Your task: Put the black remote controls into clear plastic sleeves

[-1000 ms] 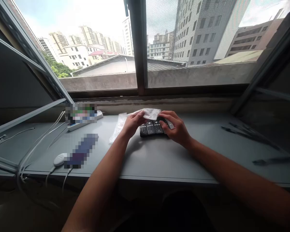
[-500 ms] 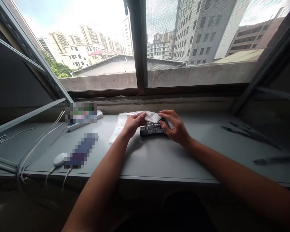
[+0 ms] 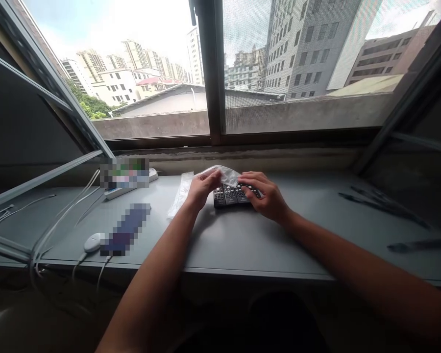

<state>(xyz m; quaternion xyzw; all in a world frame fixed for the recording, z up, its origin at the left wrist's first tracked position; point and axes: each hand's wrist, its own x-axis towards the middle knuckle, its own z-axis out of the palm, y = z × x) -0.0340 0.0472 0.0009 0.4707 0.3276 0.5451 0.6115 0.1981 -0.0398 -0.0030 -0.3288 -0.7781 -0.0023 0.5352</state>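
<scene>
A clear plastic bag (image 3: 228, 175) is pinched at its left part between the thumb and fingers of my left hand (image 3: 204, 189). At the bag's right end, the fingertips of my right hand (image 3: 264, 195) close on its edge. Beneath the bag and both hands, several black remote controls (image 3: 230, 196) lie side by side on the desk, their buttons facing up. My right hand covers the ones on the right. More clear plastic (image 3: 180, 198) lies flat to the left of my left hand; whether it is separate from the held bag, I cannot tell.
The grey desk (image 3: 257, 245) runs below a window. On its left are a white power strip (image 3: 132, 189), a blurred-out phone-like object (image 3: 127, 230), a round white charger (image 3: 93, 242) and loose cables (image 3: 55, 225). Dark pens (image 3: 382, 206) lie at the right.
The held bag has lifted slightly and folded upward. My right hand's fingers have drawn closer together at its edge, and my left hand keeps its pinch.
</scene>
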